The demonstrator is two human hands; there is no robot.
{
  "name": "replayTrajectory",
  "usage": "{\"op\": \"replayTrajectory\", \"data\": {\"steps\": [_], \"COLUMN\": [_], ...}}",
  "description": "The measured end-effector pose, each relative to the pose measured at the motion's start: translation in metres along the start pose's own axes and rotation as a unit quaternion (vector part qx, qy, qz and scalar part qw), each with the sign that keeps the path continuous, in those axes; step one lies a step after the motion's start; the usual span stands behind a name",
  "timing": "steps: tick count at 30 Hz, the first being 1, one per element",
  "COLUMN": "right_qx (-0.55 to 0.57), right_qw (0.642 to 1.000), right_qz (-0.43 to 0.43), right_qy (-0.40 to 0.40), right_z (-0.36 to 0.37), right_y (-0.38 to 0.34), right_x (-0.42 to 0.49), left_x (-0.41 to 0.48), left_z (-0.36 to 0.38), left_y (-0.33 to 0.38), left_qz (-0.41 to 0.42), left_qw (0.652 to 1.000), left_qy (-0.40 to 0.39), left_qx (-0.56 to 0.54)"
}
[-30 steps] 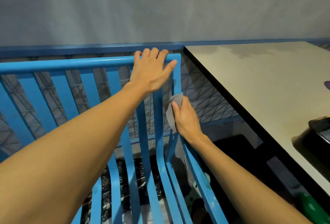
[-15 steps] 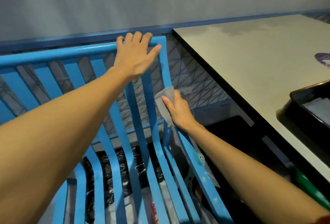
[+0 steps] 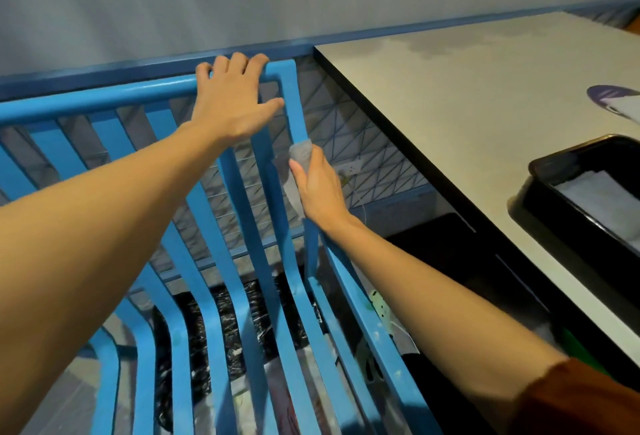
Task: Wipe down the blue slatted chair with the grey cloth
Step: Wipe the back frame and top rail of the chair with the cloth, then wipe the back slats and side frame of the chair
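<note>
Cloth (image 3: 300, 154) climbs right post (image 3: 293, 105) of chair (image 3: 376, 332) since half-second ago. Right hand (image 3: 320, 192) fingers clench cloth round post; left hand (image 3: 232, 102) fingers curl over top rail (image 3: 104, 99). We judge task partway: slats (image 3: 242, 220) probably left.

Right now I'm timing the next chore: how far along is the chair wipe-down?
Done: no slat shows a clear wiped mark. In hand: the right hand grips the grey cloth on the right back upright of the chair; the left hand holds the top rail. Left: pale specks on the right side rail.
</note>
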State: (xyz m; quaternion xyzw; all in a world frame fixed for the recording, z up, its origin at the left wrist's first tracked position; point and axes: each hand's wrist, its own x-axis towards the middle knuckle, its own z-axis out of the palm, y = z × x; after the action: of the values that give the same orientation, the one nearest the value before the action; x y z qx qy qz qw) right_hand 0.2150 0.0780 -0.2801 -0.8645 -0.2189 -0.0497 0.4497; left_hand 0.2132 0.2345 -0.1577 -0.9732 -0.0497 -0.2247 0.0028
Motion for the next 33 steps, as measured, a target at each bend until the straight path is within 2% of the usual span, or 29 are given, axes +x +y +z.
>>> {"op": "replayTrajectory", "data": {"steps": [6,9,11,13,15,23,33], "right_qx": [-0.043,-0.055,-0.072,-0.082,-0.073,-0.059,-0.139], "right_qw": [0.999,0.997,0.994,0.988,0.984,0.968,0.951], "right_qz": [0.012,0.024,0.05,0.074,0.094,0.135,0.149], "right_qy": [-0.024,-0.041,-0.071,-0.106,-0.135,-0.202,-0.232], "right_z": [-0.004,-0.009,-0.013,-0.019,-0.024,-0.039,-0.061], "right_y": [0.011,0.018,0.02,0.021,0.021,0.031,0.028], "right_x": [-0.03,-0.05,-0.059,-0.066,-0.07,-0.108,-0.16], "left_x": [-0.003,-0.027,-0.059,-0.093,-0.117,-0.166,-0.192], "left_z": [0.004,0.01,0.023,0.036,0.045,0.046,0.038], "left_y": [-0.002,0.008,0.024,0.037,0.044,0.073,0.094], "left_qz": [0.036,0.128,0.194,0.216,0.208,0.16,0.113], "left_qw": [0.999,0.989,0.975,0.961,0.956,0.95,0.939], "left_qy": [-0.005,-0.024,-0.071,-0.139,-0.179,-0.251,-0.314], "left_qx": [0.028,0.065,0.082,0.102,0.102,0.094,0.085]}}
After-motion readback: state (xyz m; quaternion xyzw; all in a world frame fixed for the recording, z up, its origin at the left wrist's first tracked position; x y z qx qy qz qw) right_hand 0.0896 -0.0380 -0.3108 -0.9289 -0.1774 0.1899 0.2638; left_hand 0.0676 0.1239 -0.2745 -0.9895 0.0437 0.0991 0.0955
